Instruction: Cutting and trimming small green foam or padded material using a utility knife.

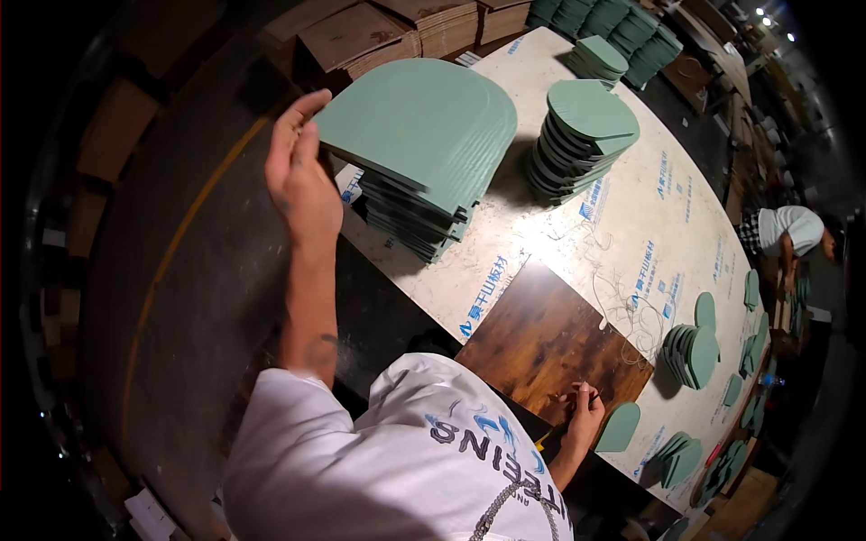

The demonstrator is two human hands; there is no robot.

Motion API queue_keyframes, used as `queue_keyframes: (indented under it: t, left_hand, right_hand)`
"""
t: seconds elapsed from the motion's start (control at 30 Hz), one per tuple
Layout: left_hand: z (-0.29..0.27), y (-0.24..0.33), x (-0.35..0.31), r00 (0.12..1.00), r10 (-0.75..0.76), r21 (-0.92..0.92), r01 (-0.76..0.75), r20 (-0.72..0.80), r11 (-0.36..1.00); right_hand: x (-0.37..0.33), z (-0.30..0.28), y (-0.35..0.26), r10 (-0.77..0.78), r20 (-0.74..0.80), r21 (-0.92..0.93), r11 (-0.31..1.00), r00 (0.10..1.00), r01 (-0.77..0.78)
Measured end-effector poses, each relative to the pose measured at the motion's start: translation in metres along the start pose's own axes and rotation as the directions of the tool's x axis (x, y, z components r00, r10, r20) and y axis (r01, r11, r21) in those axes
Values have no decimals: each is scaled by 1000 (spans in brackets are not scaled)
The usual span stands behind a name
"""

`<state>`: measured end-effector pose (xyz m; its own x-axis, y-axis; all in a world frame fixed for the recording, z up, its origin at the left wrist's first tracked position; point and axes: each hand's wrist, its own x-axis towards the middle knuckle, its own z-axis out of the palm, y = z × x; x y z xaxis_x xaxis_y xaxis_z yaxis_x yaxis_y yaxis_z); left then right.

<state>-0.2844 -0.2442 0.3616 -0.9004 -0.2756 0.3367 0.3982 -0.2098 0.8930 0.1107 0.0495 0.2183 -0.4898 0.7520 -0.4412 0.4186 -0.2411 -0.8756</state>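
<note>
My left hand (305, 185) is at the left edge of a large green panel (415, 122) with a rounded end, its fingers and thumb closed round the edge. That panel tops a tall, uneven stack of similar panels (410, 230), and its near edge juts out past those below. Lower right, my right hand (586, 413) hovers over or rests on a glossy brown wood-grain board (546, 338); I cannot tell which. Its fingers are pinched together around something small and dark that I cannot make out.
The pale table (667, 243) also carries a stack of smaller green panels (586, 122), small green pieces (693, 353) and loose thread (622, 302). Flat cardboard stacks (424, 32) stand beyond it. Another person (789, 230) bends at the far right. A yellow line (185, 225) crosses the floor.
</note>
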Motion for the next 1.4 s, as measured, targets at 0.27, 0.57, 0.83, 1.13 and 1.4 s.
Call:
queue_keyframes:
  t: [0.27, 0.57, 0.83, 1.13, 1.4]
  left_hand:
    - [-27, -7, -6, 831, 290, 371, -487, 475, 791]
    - [-45, -43, 11, 856, 56, 47, -93, 515, 995]
    - [-40, -60, 17, 869, 23, -85, 22, 494, 996]
    - [-37, -61, 12, 865, 19, -99, 35, 502, 994]
    - [-50, -66, 0, 938, 7, -45, 9, 347, 999]
  right_hand:
    - [-4, 21, -23, 65, -4, -113, 991, 998, -65]
    - [-9, 42, -38, 120, 26, -178, 977, 992, -113]
    - [-14, 54, -39, 140, 3, -195, 971, 990, -137]
    - [-23, 32, -11, 263, 57, 128, 955, 963, -268]
    - [-45, 17, 58, 432, 176, 592, 672, 884, -446]
